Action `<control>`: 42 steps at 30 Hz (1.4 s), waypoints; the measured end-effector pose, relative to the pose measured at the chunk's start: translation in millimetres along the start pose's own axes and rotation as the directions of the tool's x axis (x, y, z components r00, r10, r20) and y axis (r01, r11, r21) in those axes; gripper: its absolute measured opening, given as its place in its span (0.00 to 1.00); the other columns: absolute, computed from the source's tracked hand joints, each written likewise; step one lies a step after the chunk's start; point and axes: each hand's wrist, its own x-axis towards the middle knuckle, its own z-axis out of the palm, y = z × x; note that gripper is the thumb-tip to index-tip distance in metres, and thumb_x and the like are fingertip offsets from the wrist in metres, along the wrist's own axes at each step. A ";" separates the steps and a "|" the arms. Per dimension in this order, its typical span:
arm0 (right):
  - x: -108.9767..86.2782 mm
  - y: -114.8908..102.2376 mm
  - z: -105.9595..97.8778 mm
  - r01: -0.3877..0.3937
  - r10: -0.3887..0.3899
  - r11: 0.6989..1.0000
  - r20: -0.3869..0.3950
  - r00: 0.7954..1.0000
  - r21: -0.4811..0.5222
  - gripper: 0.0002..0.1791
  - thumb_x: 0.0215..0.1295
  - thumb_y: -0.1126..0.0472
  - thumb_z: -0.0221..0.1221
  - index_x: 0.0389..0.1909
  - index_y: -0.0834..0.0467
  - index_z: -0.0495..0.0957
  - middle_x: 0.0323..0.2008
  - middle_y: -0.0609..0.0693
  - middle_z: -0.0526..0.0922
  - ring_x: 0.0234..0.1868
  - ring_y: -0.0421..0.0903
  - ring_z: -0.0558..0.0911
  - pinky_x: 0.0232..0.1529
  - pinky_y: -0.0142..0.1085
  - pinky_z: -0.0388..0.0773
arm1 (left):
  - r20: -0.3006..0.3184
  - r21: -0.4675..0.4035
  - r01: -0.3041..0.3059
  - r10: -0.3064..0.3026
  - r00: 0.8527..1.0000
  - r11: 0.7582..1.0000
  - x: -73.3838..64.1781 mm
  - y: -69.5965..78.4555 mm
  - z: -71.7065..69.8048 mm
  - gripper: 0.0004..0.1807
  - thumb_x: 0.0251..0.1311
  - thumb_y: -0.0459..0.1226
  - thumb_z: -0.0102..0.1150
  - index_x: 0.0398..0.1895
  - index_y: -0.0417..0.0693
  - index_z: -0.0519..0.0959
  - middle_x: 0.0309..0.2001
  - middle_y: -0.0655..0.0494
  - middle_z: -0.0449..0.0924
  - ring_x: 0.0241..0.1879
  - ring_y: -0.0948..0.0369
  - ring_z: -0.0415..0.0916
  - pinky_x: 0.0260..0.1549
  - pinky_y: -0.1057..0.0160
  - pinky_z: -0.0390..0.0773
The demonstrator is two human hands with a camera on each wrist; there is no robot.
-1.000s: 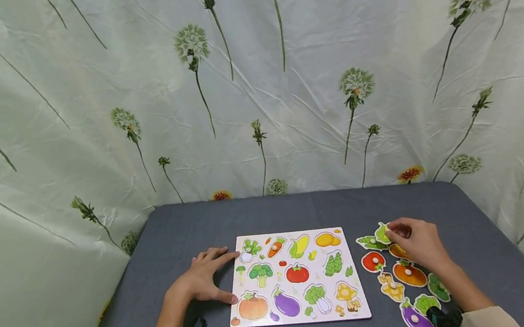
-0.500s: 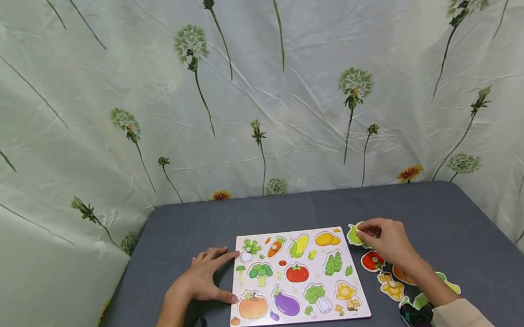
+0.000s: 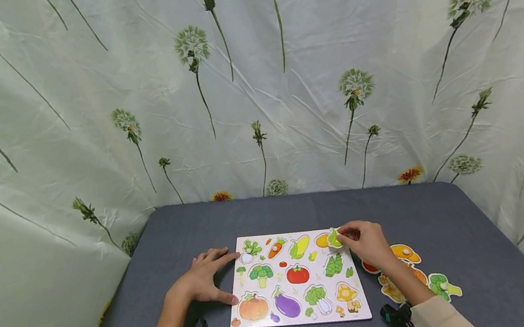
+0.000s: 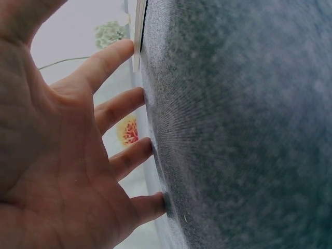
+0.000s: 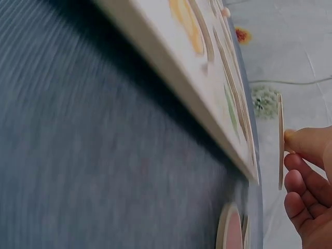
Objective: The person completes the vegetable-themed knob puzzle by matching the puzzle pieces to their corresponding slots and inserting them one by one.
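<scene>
Yellow-green, a flat piece that looks like corn [image 3: 333,239] is pinched between thumb and fingertips of the right hand [image 3: 367,238], held clear above the far right corner of the board [image 3: 278,281]. The left hand [image 3: 202,278] is spread, its thumb and forefinger touching the board's left edge. The corn picture [image 3: 299,246] lies to the left of the piece, past the partly covered yellow picture [image 3: 322,240], and is nearer the right hand; its long axis slants from near left to far right, while the piece's seems to run more directly away. Right of the board, an orange-yellow piece [image 3: 405,252] and a broccoli piece [image 3: 440,286] lie on the grey bench [image 3: 269,215]
</scene>
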 end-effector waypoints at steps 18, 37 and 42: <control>13.0 -36.9 42.2 0.022 -0.029 0.995 0.074 0.997 0.092 0.03 0.61 0.60 0.73 0.35 0.54 0.90 0.26 0.42 0.85 0.26 0.37 0.75 0.28 0.30 0.72 | -0.001 0.000 0.003 -0.003 1.000 1.000 -0.6 1.4 0.6 0.60 0.36 0.63 0.80 0.78 0.63 0.67 0.78 0.44 0.59 0.75 0.36 0.54 0.68 0.23 0.49; 19.7 -51.7 66.7 0.027 -0.046 0.993 0.167 0.985 0.114 0.04 0.59 0.63 0.74 0.34 0.57 0.89 0.24 0.42 0.83 0.25 0.37 0.75 0.27 0.29 0.73 | 0.003 -0.009 0.009 -0.009 1.000 1.000 -0.9 0.5 1.0 0.59 0.36 0.63 0.81 0.78 0.63 0.67 0.78 0.45 0.59 0.75 0.37 0.53 0.69 0.23 0.49; 20.9 -54.9 70.7 0.016 -0.036 0.993 0.178 0.983 0.113 0.02 0.60 0.64 0.73 0.32 0.57 0.88 0.23 0.43 0.83 0.25 0.37 0.75 0.27 0.29 0.73 | -0.003 -0.004 -0.004 0.004 1.000 1.000 -1.7 0.6 0.1 0.59 0.37 0.62 0.81 0.77 0.61 0.67 0.77 0.43 0.60 0.74 0.35 0.54 0.68 0.21 0.48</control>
